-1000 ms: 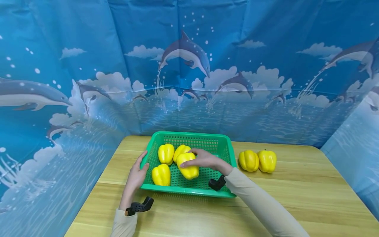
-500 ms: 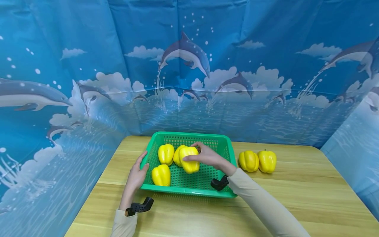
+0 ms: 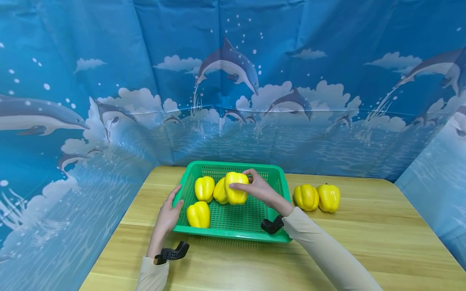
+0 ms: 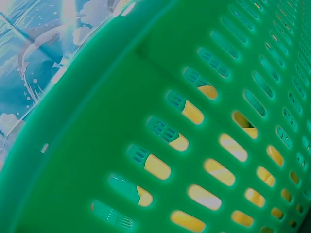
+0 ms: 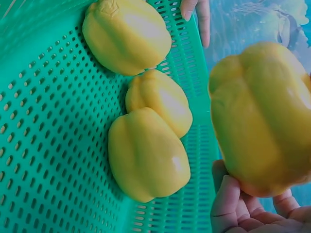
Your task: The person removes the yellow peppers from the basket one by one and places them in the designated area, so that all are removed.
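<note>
My right hand (image 3: 263,189) holds a yellow bell pepper (image 3: 236,188) above the green plastic basket (image 3: 240,233), thumb on its near side. In the right wrist view, that raised bell pepper (image 5: 262,121) fills the right side above curled fingers. Three more yellow bell peppers lie inside: a back-left pepper (image 3: 204,189), a front-left pepper (image 3: 198,215) and a middle pepper (image 3: 220,191), partly hidden behind the held one. My left hand (image 3: 169,213) grips the basket's left rim, thumb over the edge. The left wrist view shows only the slotted basket wall (image 4: 121,111), with yellow behind it.
Two yellow bell peppers stand side by side on the wooden table (image 3: 382,226) right of the basket: a left one (image 3: 306,197) and a right one (image 3: 329,198). A blue dolphin-printed curtain (image 3: 233,137) hangs behind the table and along its sides.
My right hand has lifted the held bell pepper and moved it slightly right and toward the back of the basket. My left hand stays at the left rim.
</note>
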A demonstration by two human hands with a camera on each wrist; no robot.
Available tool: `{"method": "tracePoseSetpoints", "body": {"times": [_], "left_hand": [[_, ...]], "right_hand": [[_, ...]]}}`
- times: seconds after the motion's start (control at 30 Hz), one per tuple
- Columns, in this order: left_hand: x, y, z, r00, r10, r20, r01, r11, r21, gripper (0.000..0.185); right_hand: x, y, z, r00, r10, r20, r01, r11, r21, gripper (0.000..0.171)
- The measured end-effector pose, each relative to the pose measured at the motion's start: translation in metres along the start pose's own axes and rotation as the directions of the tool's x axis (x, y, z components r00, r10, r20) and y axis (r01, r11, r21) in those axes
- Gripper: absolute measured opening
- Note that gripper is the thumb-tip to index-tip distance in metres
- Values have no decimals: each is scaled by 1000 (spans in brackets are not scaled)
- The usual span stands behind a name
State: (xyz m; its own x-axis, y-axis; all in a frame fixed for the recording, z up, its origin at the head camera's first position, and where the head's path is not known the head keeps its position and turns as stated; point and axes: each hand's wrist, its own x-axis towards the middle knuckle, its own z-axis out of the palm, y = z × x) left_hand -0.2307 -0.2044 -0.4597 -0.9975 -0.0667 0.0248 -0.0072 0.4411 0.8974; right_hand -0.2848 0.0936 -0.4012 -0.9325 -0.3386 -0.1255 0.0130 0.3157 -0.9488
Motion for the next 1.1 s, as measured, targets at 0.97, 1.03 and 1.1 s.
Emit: {"method": "tracePoseSetpoints", "body": {"times": [0.97, 1.03, 1.1], "left_hand": [[1, -1, 1, 1000, 3, -7, -3, 1000, -3, 51], [1, -2, 0, 1000, 6, -6, -7, 1000, -6, 51], [1, -2, 0, 1000, 10, -6, -10, 1000, -1, 51]], "right_hand": [[-11, 2, -14, 993, 2, -120, 6, 998, 62, 71], [-12, 2, -16, 991, -1, -131, 11, 997, 71, 72], [-14, 1, -18, 990, -7, -140, 18, 997, 80, 72]]}}
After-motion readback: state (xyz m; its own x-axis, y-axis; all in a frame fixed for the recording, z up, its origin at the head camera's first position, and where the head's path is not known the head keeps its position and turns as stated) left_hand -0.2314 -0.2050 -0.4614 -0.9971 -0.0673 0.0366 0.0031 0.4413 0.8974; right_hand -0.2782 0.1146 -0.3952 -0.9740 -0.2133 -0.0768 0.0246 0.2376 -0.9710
